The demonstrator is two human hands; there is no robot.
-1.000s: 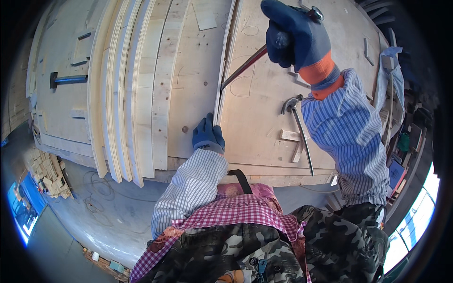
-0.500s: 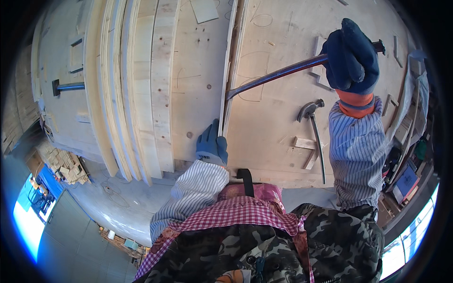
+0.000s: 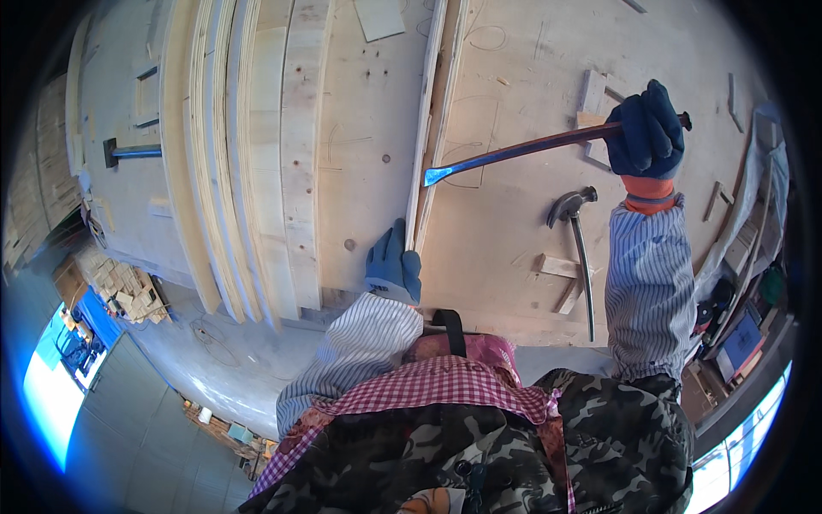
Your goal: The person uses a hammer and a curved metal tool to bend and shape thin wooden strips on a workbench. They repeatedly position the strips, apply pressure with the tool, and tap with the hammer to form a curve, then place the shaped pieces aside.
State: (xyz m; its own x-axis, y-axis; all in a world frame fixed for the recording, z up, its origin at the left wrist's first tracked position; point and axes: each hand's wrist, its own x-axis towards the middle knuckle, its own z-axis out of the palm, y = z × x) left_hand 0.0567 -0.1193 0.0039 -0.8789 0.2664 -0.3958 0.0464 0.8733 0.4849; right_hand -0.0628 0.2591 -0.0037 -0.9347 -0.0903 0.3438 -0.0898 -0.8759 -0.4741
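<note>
My right hand, in a dark blue glove with an orange cuff, is closed round a pry bar close to its far right end. The bar's flat, bright tip meets the long narrow wooden strip that runs away from me on the plywood panel. At the strip's near end my left hand, in a grey-blue glove, grips it, fingers on the left side and thumb near the end. A claw hammer lies right of the strip, its handle pointing toward me.
Several long plywood strips lie side by side on the left. Beyond them is another hammer. Small wood pieces lie near the claw hammer, and a square offcut lies at the far side. Plastic sheeting hangs at the right.
My right hand has come nearer to me, bringing the pry bar to a flatter angle. Its tip, earlier edge-on in the strip's gap, now shows its flat face. My left hand keeps its hold.
</note>
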